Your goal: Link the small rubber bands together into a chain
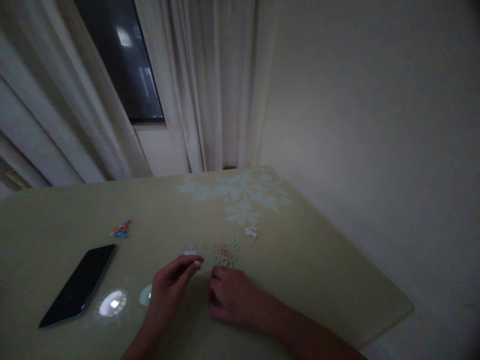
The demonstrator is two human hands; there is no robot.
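Note:
My left hand [170, 282] is raised a little over the table, thumb and forefinger pinched together. Something small and whitish shows at its fingertips, too small to name. Just behind it lies a small clear plastic box [192, 248], partly covered by the fingers. My right hand [232, 295] rests close by with its fingers curled in, and what they hold, if anything, is hidden. Right beyond its knuckles is a loose pile of small pastel rings [225, 251], pink, yellow and pale green. Small white pieces [250, 231] lie farther back to the right.
A dark phone or tablet [78, 285] lies flat at the left. Behind it is a little heap of bright multicoloured pieces [120, 230]. Lamp light reflects off the glossy table [318, 280]. Curtains [221, 85] and a wall [367, 125] stand along the table's far and right sides.

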